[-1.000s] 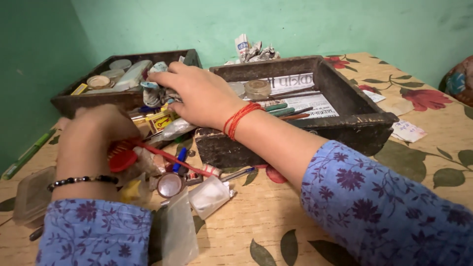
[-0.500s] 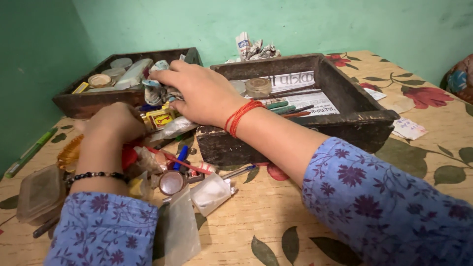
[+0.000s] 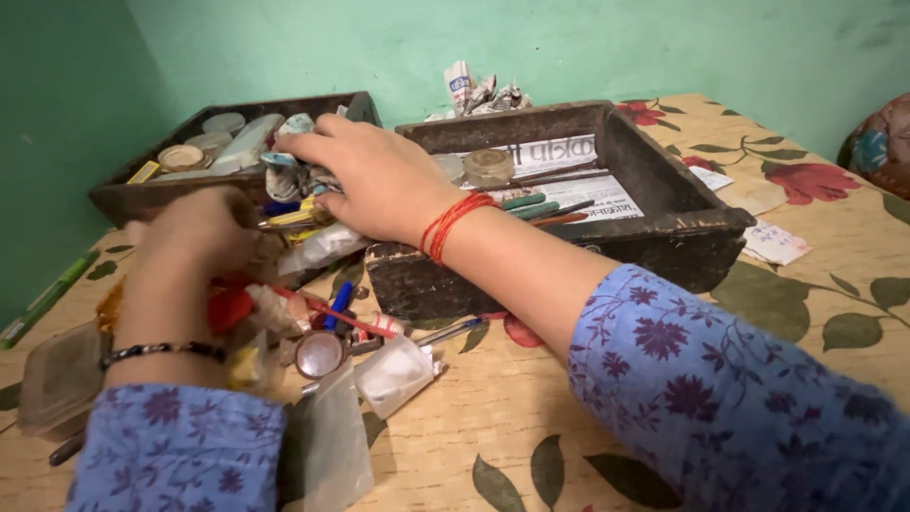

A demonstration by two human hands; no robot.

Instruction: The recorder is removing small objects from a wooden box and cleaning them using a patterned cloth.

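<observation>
Blue flowered sleeves cover both forearms at the near edge of the view, above a counter with a cloth of straw colour printed with leaves and red flowers. Closest to the camera lie a clear plastic bag and a small clear packet, and just beside them a little round mirror with a brown rim. At the far left edge sits a clear plastic box.

The left hand (it wears a bracelet of dark beads) is bent down into a heap of small things: a red round piece, a thin red stick, a blue pen and some wrappers. Its fingers are curled into the heap, but I cannot tell if the grip is closed on anything, because the back of the hand hides them.

The right hand, with red threads on the wrist, reaches across over the gap between two dark wooden trays. Its fingers are spread and pressed on a bundle of crumpled wrappers at the near corner of the left tray; the grip looks loose, more resting than closed. Under the palm lies a yellow packet.

The left tray holds round lids and pale flat pieces. The right tray is lined with newspaper and carries a small round jar and some pencils. Behind it, against the green wall, stands crumpled newspaper. Paper slips lie on the counter at the right.
</observation>
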